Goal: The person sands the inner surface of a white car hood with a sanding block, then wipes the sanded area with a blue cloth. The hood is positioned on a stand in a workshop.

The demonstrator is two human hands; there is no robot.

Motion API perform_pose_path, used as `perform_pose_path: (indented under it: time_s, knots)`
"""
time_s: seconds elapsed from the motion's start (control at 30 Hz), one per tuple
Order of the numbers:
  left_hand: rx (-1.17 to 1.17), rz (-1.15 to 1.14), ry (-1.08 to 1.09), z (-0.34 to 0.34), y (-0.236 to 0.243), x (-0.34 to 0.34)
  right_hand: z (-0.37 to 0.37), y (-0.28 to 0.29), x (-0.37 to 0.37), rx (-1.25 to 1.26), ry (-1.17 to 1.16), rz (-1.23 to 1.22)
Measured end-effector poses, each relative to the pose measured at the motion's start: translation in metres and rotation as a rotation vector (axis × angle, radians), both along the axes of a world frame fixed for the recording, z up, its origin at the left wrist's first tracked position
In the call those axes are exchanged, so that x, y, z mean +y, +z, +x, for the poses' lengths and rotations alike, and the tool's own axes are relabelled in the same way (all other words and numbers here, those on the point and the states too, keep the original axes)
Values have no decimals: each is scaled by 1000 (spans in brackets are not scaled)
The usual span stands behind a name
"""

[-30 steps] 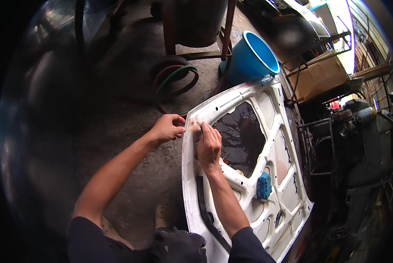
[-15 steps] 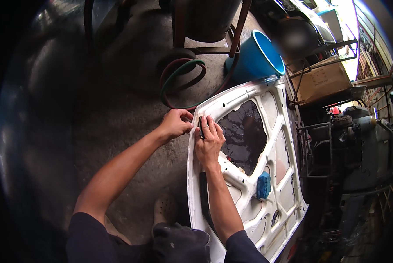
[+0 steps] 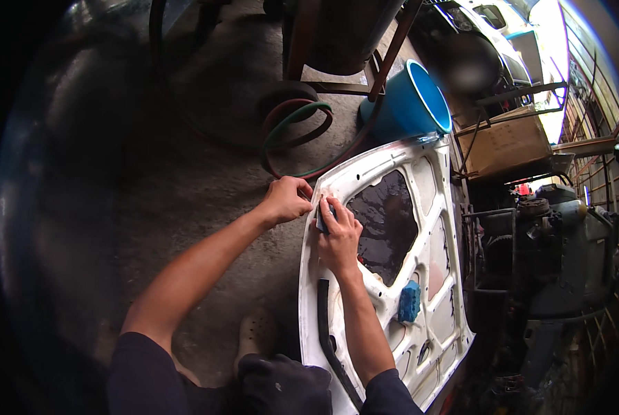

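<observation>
A white car hood (image 3: pixel 311 277) lies with its ribbed inner side up, in front of me and to the right. My right hand (image 3: pixel 338 238) presses a small dark flat block (image 3: pixel 321 223) against its left border; the fingers hide most of that piece. Just beside the same edge, my left hand (image 3: pixel 286 200) has its fingers curled and pinched together, and what they hold, if anything, is hidden. A black rubber strip (image 3: pixel 325 321) runs along the border nearer to me. On one of the ribs sits a blue sponge (image 3: pixel 409 301).
A blue bucket (image 3: pixel 392 111) stands at the hood's far corner. Left of it a red and green hose (image 3: pixel 271 142) coils on the concrete floor, below a metal stand (image 3: pixel 337 88). A cardboard box (image 3: pixel 506 142) and dark machine parts (image 3: pixel 558 242) crowd the right side.
My right hand and the block have shifted slightly toward me along the hood's border. My left hand stays by the edge. The whole view has moved a little.
</observation>
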State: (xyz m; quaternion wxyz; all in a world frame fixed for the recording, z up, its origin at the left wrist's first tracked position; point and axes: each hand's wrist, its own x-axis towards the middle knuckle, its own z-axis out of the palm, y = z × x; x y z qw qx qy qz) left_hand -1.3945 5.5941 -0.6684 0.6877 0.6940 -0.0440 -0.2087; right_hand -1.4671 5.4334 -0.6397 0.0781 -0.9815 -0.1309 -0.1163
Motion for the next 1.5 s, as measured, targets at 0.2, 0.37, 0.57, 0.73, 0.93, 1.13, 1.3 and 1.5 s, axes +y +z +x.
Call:
perform_pose_path:
  time_s: [0.2,0.37,0.57,0.73,0.93,1.13,1.3,1.5]
  knots:
    - [29,-54,23,-1,-6,-3,-9,-3,8,8,-144,-15]
    - [47,-81,-15,1,-9,-4,-8,-11,14,30,-270,-23]
    - [42,-96,-52,3,-5,0,-11,17,7,281,-171,-170]
    - [59,-102,-83,4,-7,0,-7,48,8,406,-127,-252]
    - [64,-71,-82,7,-14,-2,-4,51,7,475,-148,-183]
    - [94,-93,-106,4,-2,0,-8,24,0,241,-365,533]
    - [-552,263,63,-11,26,-2,-20,13,3,117,-500,954]
    - [-143,-95,-367,-11,39,-6,-33,19,10,243,-388,1257]
